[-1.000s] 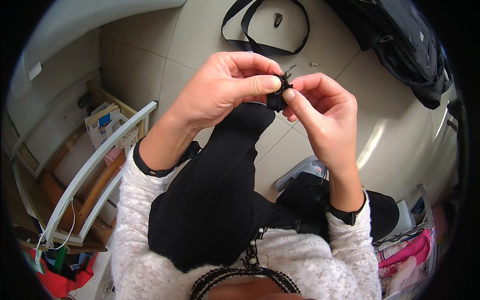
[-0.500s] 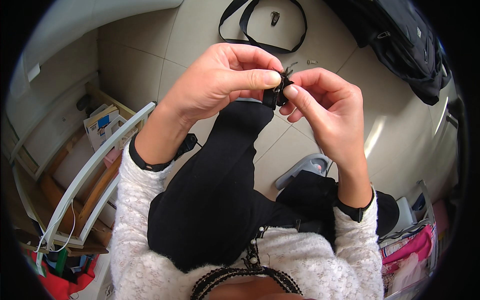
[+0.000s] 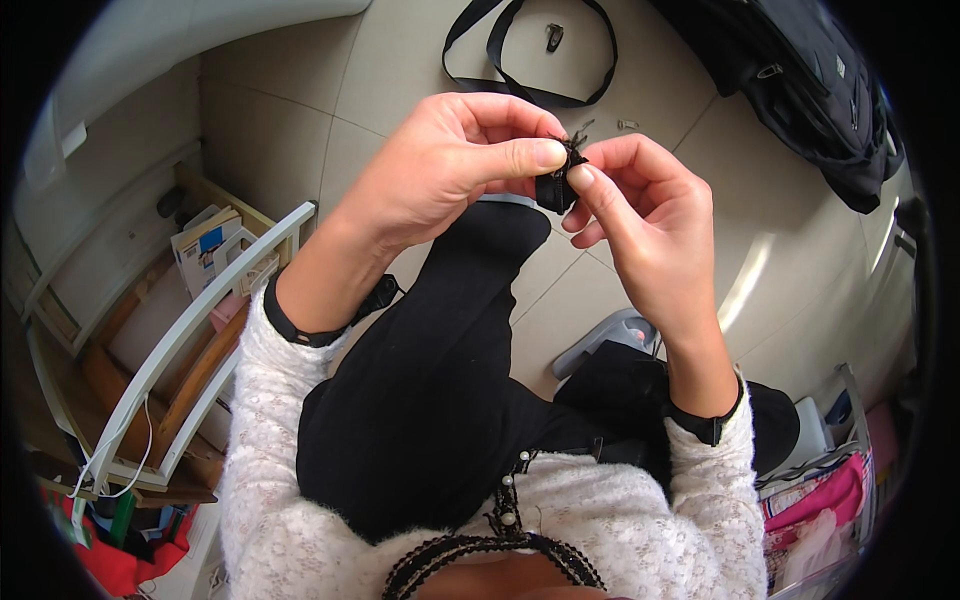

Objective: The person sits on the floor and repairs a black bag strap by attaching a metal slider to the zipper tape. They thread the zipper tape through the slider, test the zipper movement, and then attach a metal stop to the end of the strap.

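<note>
1. The small black ribbed piece [image 3: 556, 192] is in the air between the two hands, just beyond the black-clad knee [image 3: 490, 235]; against half a second ago its lower band seems turned, the toothed edge facing the camera less plainly.
2. The left hand [image 3: 425, 170] keeps its thumb and fingers pinching the piece near its frayed top; that grip looks nearly the same in all three pictures, so I judge it to be the steadying one.
3. The right hand [image 3: 665, 215] has come slightly inward since the last picture; its thumb and index are pressed together at the piece's right edge, the other fingers curled below; whether they pinch fabric or a thread, I cannot tell.
4. Loose dark threads [image 3: 582, 131] still stick up from the top; the change is therefore small, a shift of hold by my reading, and the handling of the piece looks unfinished.
5. On the floor [image 3: 545, 290], the black strap [image 3: 572, 102], dark clip [image 3: 554, 38] and small metal bit [image 3: 627, 125] lie as before; neither hand touches them.
</note>
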The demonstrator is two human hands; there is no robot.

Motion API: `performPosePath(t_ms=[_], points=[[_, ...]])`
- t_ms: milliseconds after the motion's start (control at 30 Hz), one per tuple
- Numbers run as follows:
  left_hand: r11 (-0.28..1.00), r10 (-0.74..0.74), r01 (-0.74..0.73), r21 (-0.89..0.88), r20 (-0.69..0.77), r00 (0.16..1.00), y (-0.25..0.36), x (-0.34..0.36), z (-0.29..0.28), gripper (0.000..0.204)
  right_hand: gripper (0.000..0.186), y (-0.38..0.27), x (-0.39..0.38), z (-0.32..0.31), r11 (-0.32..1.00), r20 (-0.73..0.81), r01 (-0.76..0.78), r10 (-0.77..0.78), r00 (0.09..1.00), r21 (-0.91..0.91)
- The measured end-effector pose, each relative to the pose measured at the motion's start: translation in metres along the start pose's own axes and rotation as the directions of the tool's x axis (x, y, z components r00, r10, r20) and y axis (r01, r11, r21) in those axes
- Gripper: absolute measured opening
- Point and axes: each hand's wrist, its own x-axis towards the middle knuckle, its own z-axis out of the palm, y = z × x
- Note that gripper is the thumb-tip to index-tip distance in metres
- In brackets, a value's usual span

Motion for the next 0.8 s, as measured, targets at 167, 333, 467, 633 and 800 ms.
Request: performPosePath(t_ms=[167, 333, 467, 633, 800], points=[[0.981, 0.147, -0.142, 0.131, -0.027, 0.989, -0.006, -0.001, 0.006, 0.021, 0.009, 0.008, 0.005, -0.002, 0.959, -0.026, 0.249, -0.255, 0.967, -0.133], [0.946, 0.287, -0.276, 0.171, -0.044, 0.957, -0.009, -0.008, 0.016, 0.019, 0.010, 0.009, 0.002, -0.003, 0.956, -0.011, 0.275, -0.277, 0.961, -0.106], [0.897, 0.368, -0.336, 0.288, -0.063, 0.928, -0.009, -0.012, 0.018, 0.019, 0.008, 0.010, 0.002, 0.003, 0.962, -0.013, 0.266, -0.266, 0.964, 0.065], [0.716, 0.514, -0.437, 0.544, 0.013, 0.858, -0.007, -0.014, 0.015, 0.018, 0.008, 0.012, 0.003, 0.002, 0.964, 0.044, 0.195, -0.206, 0.978, 0.180], [0.623, 0.500, -0.416, 0.662, 0.071, 0.863, -0.004, -0.020, 0.014, 0.019, 0.004, 0.021, 0.003, 0.007, 0.953, 0.025, 0.281, -0.286, 0.958, 0.115]])
